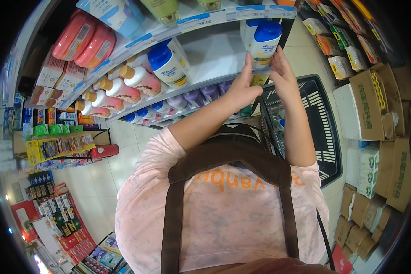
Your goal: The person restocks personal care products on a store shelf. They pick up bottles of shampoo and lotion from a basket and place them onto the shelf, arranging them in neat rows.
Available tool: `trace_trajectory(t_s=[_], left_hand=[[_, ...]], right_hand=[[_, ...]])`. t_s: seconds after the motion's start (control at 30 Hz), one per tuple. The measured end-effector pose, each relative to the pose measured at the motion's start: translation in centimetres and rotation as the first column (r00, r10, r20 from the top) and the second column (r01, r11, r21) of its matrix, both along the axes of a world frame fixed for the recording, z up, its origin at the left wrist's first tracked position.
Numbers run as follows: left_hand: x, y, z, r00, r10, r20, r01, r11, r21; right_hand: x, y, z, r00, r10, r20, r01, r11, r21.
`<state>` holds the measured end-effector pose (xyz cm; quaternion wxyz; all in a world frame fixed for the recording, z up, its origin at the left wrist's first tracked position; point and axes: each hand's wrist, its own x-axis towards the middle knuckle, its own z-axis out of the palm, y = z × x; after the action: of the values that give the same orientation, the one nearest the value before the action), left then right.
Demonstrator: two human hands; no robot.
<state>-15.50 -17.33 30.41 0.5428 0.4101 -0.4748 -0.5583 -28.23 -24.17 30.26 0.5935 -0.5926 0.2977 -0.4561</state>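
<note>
A white Head & Shoulders shampoo bottle (264, 42) with a blue cap stands upright at the right end of the shelf, with a similar one behind it. My left hand (243, 82) is at its left side, fingers pointing up along it. On its right side is my right hand (284, 73), fingertips at the bottle's edge. Whether either hand grips it cannot be told. Further left on the same shelf stand more blue-capped bottles (167, 65) and a row of pink-and-white bottles with gold caps (137, 81).
A black plastic shopping basket (334, 137) is beside my right arm, with some items inside. Cardboard boxes (371, 106) are stacked at the right. The shelf above holds pink jars (95, 51) and tubes. Below, purple bottles (193, 97) line a lower shelf. A display rack (102, 150) stands at the left.
</note>
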Motion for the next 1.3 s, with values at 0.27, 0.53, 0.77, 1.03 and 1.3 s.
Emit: trace_trajectory(t_s=[0.27,0.53,0.77,1.03,1.3], left_hand=[[3.0,5.0,0.2,0.996,-0.068,-0.049,0.068,0.998,0.002],[7.4,11.0,0.2,0.988,0.13,0.081,-0.13,0.992,0.0],[9.5,13.8,1.5,0.925,0.322,0.203,-0.293,0.943,-0.16],[11.5,14.6,-0.3,0.794,0.481,0.371,-0.402,0.874,-0.273],[12.3,13.7,-0.9,0.87,0.429,0.245,-0.386,0.899,-0.206]], right_hand=[[-0.5,2.7,1.9,0.998,-0.06,-0.033,0.057,0.994,-0.09],[2.4,5.6,2.3,0.981,0.194,-0.014,-0.195,0.974,-0.112],[6.5,6.8,2.4,0.879,0.445,-0.17,-0.462,0.884,-0.072],[10.3,7.6,1.9,0.812,0.548,-0.2,-0.557,0.831,0.018],[12.0,7.5,0.4,0.822,0.503,-0.268,-0.518,0.855,0.017]])
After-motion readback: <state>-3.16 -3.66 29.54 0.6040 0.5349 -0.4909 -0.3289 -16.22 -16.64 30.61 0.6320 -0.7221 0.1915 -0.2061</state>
